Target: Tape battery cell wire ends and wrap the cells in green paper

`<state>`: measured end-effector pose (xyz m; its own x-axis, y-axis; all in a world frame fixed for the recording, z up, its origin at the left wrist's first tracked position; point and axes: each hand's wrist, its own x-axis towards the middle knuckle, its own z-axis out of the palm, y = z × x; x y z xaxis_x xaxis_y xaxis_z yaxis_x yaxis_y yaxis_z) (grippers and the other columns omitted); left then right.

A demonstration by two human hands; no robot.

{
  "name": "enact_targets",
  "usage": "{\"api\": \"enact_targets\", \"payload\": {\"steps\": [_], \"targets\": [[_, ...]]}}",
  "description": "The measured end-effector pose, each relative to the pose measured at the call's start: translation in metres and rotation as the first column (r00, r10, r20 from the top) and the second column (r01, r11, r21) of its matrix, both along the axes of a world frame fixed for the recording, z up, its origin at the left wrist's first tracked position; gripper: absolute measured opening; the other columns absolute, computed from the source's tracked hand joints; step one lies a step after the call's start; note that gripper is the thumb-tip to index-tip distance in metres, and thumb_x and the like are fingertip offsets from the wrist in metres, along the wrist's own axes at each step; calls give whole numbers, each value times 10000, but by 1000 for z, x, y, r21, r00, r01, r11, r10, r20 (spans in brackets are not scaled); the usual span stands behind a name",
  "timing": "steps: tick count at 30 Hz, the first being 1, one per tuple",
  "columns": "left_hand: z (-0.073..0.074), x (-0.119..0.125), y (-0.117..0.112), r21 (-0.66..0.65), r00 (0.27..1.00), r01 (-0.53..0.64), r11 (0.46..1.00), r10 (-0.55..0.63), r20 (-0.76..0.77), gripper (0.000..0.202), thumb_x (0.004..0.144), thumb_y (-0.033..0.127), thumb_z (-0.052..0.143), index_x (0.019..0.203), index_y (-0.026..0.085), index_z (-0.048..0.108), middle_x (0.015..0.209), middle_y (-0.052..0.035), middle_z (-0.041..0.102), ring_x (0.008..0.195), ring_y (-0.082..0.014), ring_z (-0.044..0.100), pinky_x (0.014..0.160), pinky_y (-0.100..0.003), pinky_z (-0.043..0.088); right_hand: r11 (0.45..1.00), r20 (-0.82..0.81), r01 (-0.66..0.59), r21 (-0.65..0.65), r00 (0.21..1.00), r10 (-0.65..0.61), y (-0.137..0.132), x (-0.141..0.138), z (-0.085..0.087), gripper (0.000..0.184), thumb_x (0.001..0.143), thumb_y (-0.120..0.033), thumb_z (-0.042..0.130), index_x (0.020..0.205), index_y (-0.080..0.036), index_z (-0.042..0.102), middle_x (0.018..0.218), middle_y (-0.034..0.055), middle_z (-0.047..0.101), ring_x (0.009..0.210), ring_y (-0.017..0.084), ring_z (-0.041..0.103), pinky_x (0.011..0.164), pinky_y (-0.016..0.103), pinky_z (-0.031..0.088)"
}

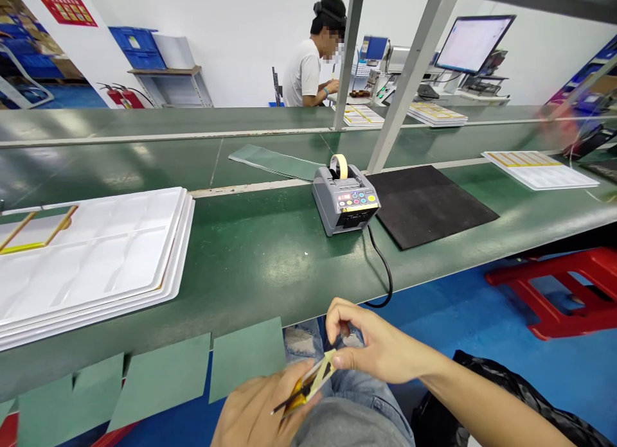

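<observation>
Low in front, above my lap, my left hand (263, 402) is closed around a small flat part with amber film (297, 399) and a thin black strip. A pale yellow strip of tape (330, 357) lies along the part's upper end. My right hand (369, 344) has its thumb and bent forefinger at that tape, pinching it. The fingers partly cover the part. Farther up on the green bench stands a grey tape dispenser (344, 200) with a roll of cream tape (339, 167) on top.
White trays (110, 254) are stacked at left; green sheets (164, 376) overhang the bench's front edge. A black mat (431, 203) lies right of the dispenser, whose cable (385, 267) hangs over the edge. A red stool (569, 286) stands at right. Across the bench sits a person (303, 74).
</observation>
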<state>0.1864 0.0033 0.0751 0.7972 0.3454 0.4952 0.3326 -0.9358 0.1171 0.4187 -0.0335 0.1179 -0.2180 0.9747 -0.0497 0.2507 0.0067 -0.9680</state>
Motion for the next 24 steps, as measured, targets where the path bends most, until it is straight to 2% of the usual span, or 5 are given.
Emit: {"api": "enact_targets", "payload": {"steps": [9,14,17,20,24], "targets": [[5,13,-3,-204,952,-251,946,280,127,261,904,368,503,1054,155,527,908,-59,735,665,-142,702,631,-173,517,856,16,275,438,949,-314,-6,-20,-21,86,831,-274,644,888,-220,678,789,25,544,770,170,510,691,320,423],[3,14,0,-449,967,-223,865,254,9,312,882,361,540,1134,205,442,889,1,728,679,-128,699,574,-156,507,884,180,175,433,944,-275,-3,-16,-17,64,826,-253,646,857,-197,652,809,35,573,766,177,518,679,331,431],[2,16,1,-516,964,-244,821,261,-41,325,866,345,562,1137,235,420,861,31,720,678,-133,695,546,-170,495,800,225,142,583,918,-327,0,-15,-5,91,825,-204,640,916,-202,636,859,40,608,775,176,528,692,344,415],[1,17,0,-471,974,-201,859,225,-6,259,882,331,540,1098,240,430,822,44,709,621,-133,677,545,-198,485,726,249,103,680,899,-361,2,-21,4,105,834,-144,627,906,-216,653,835,24,639,751,162,536,687,343,391],[-2,16,0,-374,981,-152,915,187,58,218,902,346,507,1065,208,465,848,12,715,597,-139,669,530,-223,478,799,255,105,592,916,-309,4,-27,5,78,831,-196,654,896,-235,678,822,10,660,741,157,541,692,338,392]]}}
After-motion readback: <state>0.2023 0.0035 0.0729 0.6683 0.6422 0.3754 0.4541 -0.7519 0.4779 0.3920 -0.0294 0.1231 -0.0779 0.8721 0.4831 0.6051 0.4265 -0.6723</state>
